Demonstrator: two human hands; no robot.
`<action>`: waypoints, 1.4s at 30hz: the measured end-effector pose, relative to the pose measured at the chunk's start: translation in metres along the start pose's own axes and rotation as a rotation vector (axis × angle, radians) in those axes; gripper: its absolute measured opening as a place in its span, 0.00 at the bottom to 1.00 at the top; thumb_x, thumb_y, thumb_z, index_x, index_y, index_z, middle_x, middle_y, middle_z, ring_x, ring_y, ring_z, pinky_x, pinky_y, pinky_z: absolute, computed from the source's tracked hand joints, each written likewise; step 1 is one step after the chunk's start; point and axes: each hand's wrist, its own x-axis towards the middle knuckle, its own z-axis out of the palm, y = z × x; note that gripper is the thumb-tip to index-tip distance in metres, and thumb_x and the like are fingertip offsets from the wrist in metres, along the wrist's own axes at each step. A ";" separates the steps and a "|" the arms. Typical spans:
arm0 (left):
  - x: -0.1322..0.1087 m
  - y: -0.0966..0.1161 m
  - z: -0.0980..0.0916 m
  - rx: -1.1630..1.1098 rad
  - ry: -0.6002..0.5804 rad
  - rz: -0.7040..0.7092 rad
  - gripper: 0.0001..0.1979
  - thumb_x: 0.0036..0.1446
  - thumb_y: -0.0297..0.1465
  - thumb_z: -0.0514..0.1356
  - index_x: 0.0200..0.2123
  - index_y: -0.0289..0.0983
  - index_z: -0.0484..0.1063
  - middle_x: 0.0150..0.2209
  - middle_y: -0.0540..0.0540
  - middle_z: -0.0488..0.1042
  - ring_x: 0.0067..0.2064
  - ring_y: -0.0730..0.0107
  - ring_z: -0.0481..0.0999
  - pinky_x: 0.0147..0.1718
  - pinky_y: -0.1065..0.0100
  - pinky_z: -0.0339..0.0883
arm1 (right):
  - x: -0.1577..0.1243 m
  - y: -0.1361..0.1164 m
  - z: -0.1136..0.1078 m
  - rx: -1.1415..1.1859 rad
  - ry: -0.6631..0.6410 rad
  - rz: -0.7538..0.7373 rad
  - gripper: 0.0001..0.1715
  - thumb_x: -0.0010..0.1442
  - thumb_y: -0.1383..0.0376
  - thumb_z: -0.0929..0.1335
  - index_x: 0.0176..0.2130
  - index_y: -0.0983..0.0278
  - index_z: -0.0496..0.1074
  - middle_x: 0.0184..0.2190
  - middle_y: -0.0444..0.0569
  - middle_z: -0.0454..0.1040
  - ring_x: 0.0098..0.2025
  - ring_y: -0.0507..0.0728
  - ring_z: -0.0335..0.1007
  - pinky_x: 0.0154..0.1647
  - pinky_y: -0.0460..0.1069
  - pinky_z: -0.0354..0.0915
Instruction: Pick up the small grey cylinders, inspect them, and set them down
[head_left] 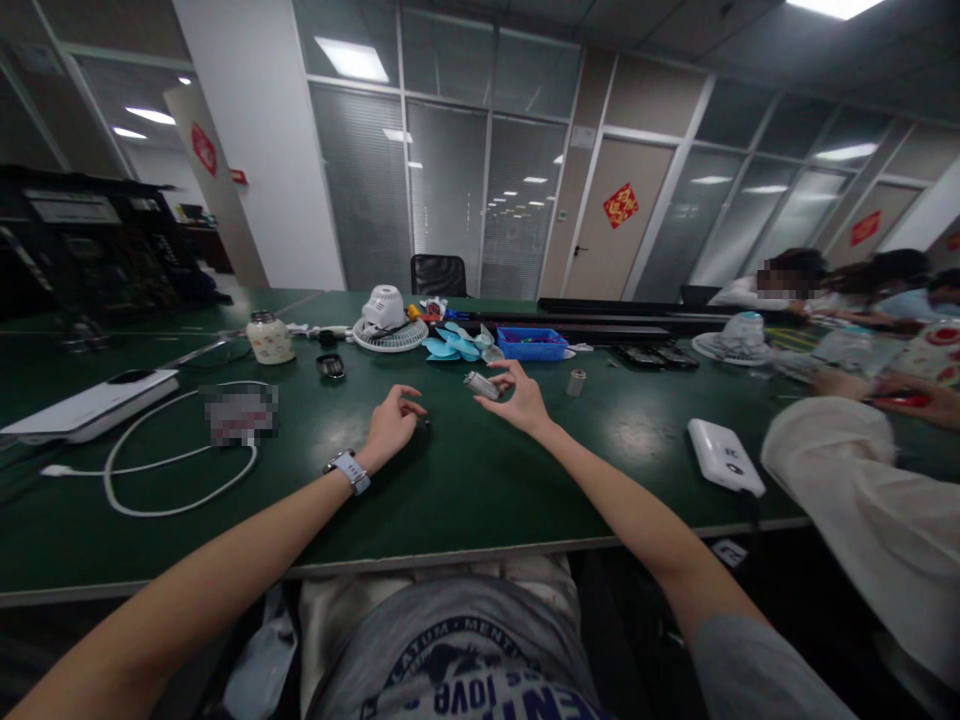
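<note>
A small silvery cylinder (481, 386) is pinched between the thumb and fingers of my right hand (521, 400), a little above the green table (480, 490). To its left, my left hand (393, 425) hovers low over the tabletop with fingers curled. A small dark object (424, 424) shows by its fingertips; whether the hand holds it cannot be made out. A second metal cylinder (576, 382) stands upright to the right of my right hand.
Behind my hands lie light-blue fan blades (454, 343), a blue basket (532, 344) and a white fan part (386, 320). A cable and a jar (270, 338) are at left. A white power bank (724, 456) and a person's sleeve (847, 480) are at right.
</note>
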 end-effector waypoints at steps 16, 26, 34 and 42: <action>0.000 0.002 0.000 -0.005 -0.004 -0.010 0.20 0.46 0.21 0.54 0.45 0.39 0.64 0.36 0.46 0.79 0.35 0.66 0.77 0.35 0.67 0.68 | 0.001 -0.001 -0.002 -0.228 0.029 -0.161 0.32 0.47 0.55 0.75 0.48 0.58 0.63 0.34 0.45 0.77 0.34 0.57 0.72 0.42 0.53 0.65; 0.000 0.000 0.001 -0.016 -0.003 0.000 0.20 0.46 0.21 0.53 0.45 0.39 0.64 0.35 0.47 0.79 0.35 0.67 0.77 0.36 0.67 0.68 | 0.002 0.006 0.000 -0.342 -0.028 -0.185 0.35 0.46 0.55 0.76 0.50 0.60 0.62 0.33 0.43 0.78 0.36 0.57 0.75 0.48 0.55 0.62; 0.001 -0.003 0.002 -0.023 -0.003 0.003 0.20 0.46 0.21 0.54 0.45 0.40 0.64 0.35 0.48 0.79 0.36 0.67 0.77 0.37 0.67 0.69 | 0.000 0.013 0.001 -0.359 -0.102 -0.096 0.36 0.47 0.53 0.75 0.52 0.60 0.63 0.32 0.43 0.77 0.38 0.56 0.75 0.48 0.54 0.63; 0.002 -0.002 0.001 -0.013 -0.011 -0.011 0.20 0.46 0.21 0.54 0.45 0.40 0.64 0.35 0.47 0.79 0.35 0.67 0.77 0.34 0.67 0.68 | 0.000 0.022 0.004 -0.239 -0.199 -0.010 0.36 0.45 0.56 0.76 0.50 0.61 0.64 0.36 0.46 0.77 0.40 0.56 0.74 0.45 0.53 0.66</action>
